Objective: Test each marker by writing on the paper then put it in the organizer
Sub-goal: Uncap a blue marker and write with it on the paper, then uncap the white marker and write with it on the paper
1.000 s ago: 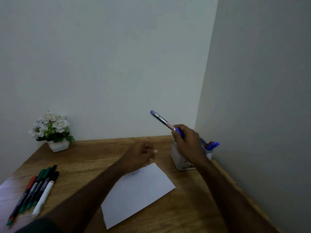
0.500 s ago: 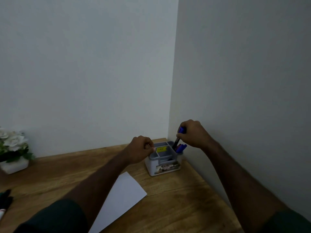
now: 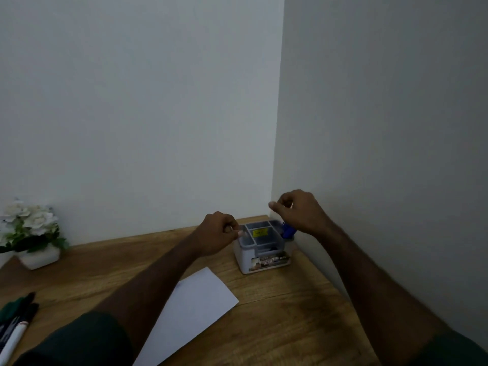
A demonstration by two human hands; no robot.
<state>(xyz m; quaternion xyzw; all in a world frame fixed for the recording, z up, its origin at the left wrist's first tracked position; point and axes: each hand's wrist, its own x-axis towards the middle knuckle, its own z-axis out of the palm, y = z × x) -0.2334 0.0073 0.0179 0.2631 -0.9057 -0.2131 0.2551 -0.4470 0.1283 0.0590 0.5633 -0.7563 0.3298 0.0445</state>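
Observation:
The grey-and-white organizer (image 3: 247,256) stands in the desk's far right corner. Blue markers (image 3: 288,230) stick up from its right compartment. My right hand (image 3: 298,211) hovers just above them, fingers curled loosely with the thumb apart, and I see nothing in it. My left hand (image 3: 217,233) is a closed fist, its thumb at the organizer's left rim. The white paper (image 3: 195,307) lies on the desk in front of the organizer, partly under my left forearm. Several more markers (image 3: 15,320), green, black and white, lie at the left edge.
A white pot of white flowers (image 3: 31,233) stands at the back left. The wooden desk (image 3: 277,326) meets walls behind and to the right, close to the organizer.
My right hand carried the blue marker to the organizer, pushed it into the right compartment and let go, then rose slightly. The view swung right and then partly back.

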